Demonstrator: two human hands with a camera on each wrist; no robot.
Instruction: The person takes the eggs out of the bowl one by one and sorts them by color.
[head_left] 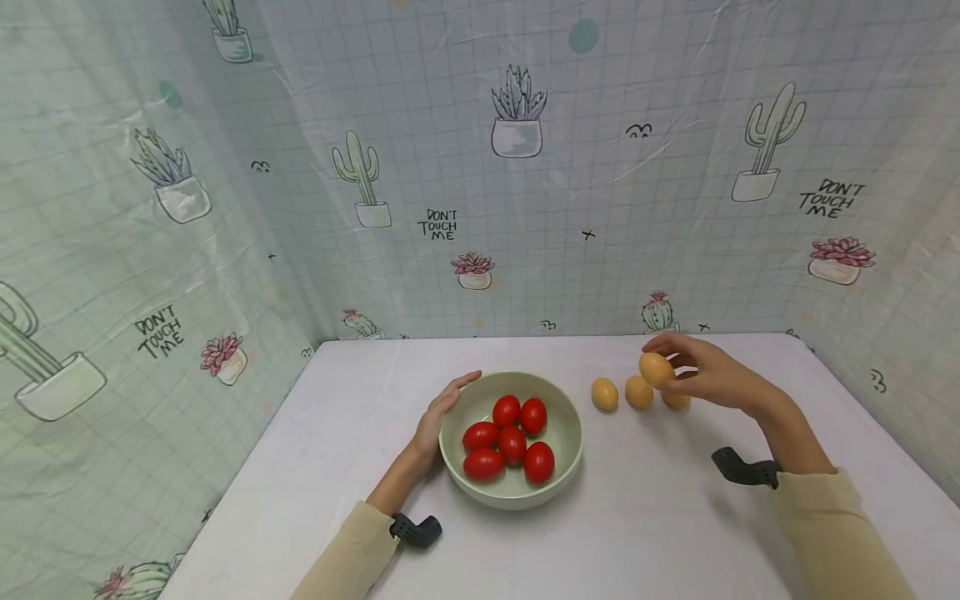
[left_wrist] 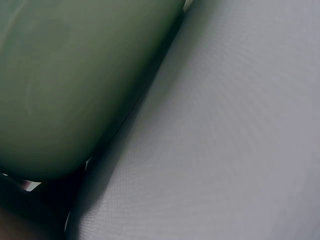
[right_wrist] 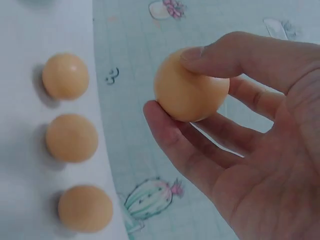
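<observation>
Pinching orange egg above counter: right hand, fingers parted to egg's width. Left hand touching outside of green bowl, fingers nearly straight.

Head view: the right hand partly hides one yellow oval; left wrist view crops the bowl

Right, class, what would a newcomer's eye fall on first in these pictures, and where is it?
Probably the six red egg-shaped objects inside the pale green bowl, on the white table. Next, the yellow-orange egg-shaped object pinched in the right hand, near a row of three similar ones right of the bowl.
</observation>
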